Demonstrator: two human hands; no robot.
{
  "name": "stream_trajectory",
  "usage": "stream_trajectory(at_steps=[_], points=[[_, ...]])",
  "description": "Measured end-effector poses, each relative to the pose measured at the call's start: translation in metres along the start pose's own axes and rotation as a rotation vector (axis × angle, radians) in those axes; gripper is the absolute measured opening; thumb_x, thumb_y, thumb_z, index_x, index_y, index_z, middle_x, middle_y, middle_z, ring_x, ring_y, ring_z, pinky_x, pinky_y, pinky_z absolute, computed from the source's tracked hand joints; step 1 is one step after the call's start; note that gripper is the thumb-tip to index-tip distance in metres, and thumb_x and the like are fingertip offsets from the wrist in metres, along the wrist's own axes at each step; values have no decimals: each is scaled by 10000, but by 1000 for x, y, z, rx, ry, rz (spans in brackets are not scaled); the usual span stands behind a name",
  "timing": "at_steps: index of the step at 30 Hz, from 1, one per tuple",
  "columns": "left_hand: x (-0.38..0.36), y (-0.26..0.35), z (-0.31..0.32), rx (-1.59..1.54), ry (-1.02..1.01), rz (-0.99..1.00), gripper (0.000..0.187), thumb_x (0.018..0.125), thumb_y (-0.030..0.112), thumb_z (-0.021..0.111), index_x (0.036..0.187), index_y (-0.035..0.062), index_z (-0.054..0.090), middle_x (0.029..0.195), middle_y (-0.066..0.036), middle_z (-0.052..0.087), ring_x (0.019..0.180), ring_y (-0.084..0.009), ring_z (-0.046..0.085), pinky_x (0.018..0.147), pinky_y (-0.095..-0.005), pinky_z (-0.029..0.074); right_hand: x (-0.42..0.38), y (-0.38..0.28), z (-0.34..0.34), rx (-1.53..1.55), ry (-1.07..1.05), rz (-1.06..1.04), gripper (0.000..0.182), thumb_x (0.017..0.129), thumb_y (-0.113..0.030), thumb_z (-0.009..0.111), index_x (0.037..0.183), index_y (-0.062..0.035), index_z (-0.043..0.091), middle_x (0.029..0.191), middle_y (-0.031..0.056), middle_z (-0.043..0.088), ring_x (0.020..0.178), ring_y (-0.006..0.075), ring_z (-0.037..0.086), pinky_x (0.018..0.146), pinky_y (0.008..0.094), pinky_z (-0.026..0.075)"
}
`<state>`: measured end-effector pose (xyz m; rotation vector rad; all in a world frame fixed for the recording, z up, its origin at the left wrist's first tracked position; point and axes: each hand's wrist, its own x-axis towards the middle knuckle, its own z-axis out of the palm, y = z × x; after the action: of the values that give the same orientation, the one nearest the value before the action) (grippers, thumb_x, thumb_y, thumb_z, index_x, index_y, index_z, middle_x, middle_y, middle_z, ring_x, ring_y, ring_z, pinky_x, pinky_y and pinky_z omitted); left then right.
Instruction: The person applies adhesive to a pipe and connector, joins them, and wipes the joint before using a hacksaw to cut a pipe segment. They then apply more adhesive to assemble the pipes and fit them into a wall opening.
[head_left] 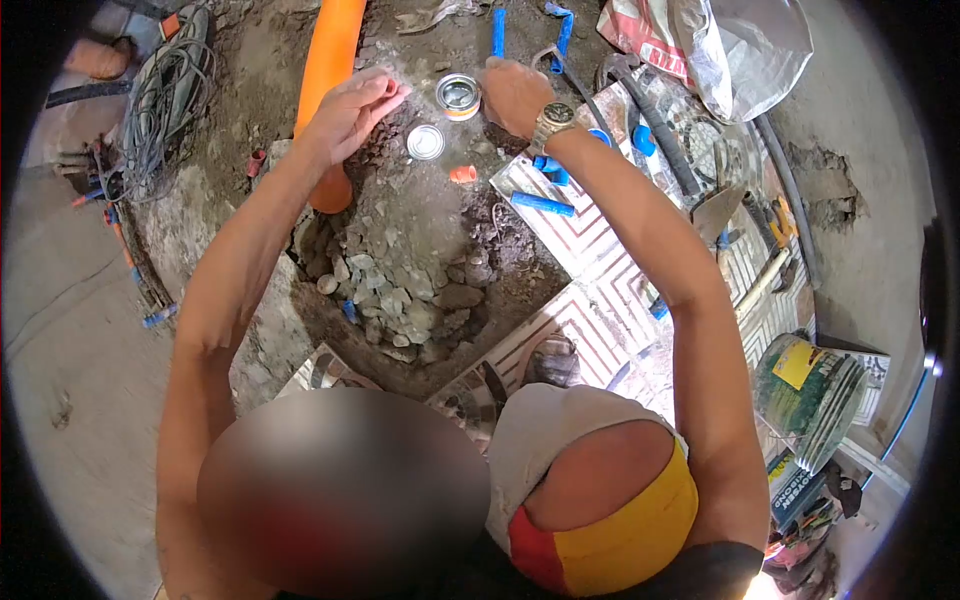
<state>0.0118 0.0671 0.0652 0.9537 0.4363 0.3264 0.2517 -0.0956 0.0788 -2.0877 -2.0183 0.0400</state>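
My left hand (350,112) is closed with a small orange pipe fitting (390,89) between thumb and fingers, beside a thick orange pipe (330,55). An open tin can (458,96) stands on the dirt. My right hand (516,97), a watch on its wrist, is closed with its curled fingers right at the can's edge; I cannot tell what is in them. A round metal lid (425,142) lies just below the can. Another short orange fitting (462,174) rests on the soil nearby.
Broken stones (405,305) fill a pit below the hands. Patterned tiles (590,310) at right carry blue pipe pieces (542,204), a trowel (716,212) and other tools. A bucket (810,390) lies tilted at lower right; coiled cable (165,105) is at upper left.
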Motion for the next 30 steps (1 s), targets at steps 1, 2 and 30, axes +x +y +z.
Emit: stream_trajectory(at_steps=[1,2,30], points=[[0,5,9,78,158,-37,359,1017,177,633,1300,-25,543,1182,-90,607,1212,-227,587,1115,-334,460,1,1,0,3,-1,0,96,845,-57,619,880,6,683,998,205,688,978,381,709,792,485,589],[-2,10,19,156,315,-72,363,1018,196,642,1311,4,549,1198,-71,610,1214,-219,584,1108,-325,455,1,2,-1,0,-6,20,94,847,-61,622,883,-3,686,1008,196,687,981,382,706,799,486,586],[37,-2,13,1123,71,157,398,929,85,636,1321,18,618,1199,-84,676,1085,-184,625,972,-325,481,-26,5,-1,623,354,397,211,824,-227,651,892,-87,794,945,158,745,876,358,716,856,415,567]])
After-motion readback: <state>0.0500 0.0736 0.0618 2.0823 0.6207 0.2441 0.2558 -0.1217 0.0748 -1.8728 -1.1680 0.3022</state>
